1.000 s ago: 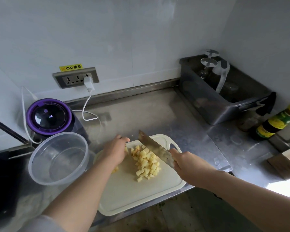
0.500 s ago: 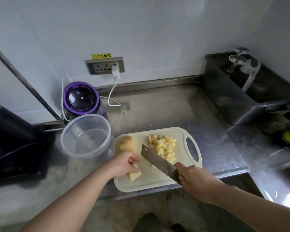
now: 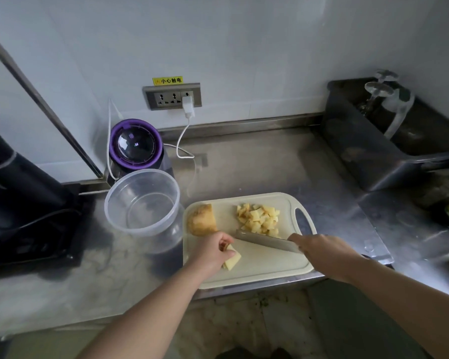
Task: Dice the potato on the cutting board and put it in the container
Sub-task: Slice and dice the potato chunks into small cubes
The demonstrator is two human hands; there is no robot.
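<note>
potato slab lying on cutting board at bench front edge, left hand pinching it | right hand gripping knife, now swinging it back from diced pile | next cuts starting; container staying empty

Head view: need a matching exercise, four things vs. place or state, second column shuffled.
Things:
1. container
2. dice
3. slices
4. knife

Places or states:
A. gripped by the right hand, blade over the board
B. empty, on the counter left of the board
C. under the left hand, near side of the board
D. heaped on the far side of the board, by its handle hole

Pairs: 1-B, 2-D, 3-C, 4-A
</note>
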